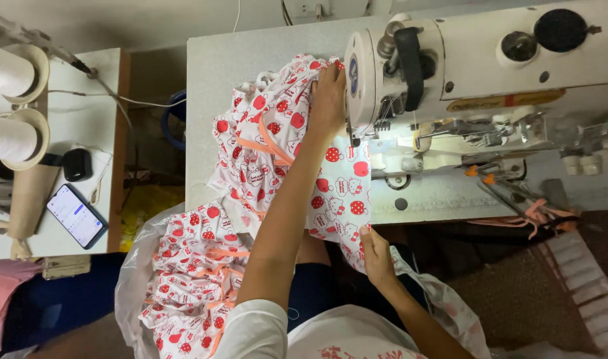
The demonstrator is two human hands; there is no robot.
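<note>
L hand lies flat, open on printed fabric by machine; R hand pinches near edge. I judge cloth light, floppy; hold edges.

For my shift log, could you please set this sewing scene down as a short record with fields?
Left hand: flat on the white cotton fabric with red apple print and orange trim, beside the needle.
Right hand: pinching that fabric's near edge.
Machine: white industrial sewing machine on the grey table.
Side table: two white thread cones, a lit smartphone.
</note>
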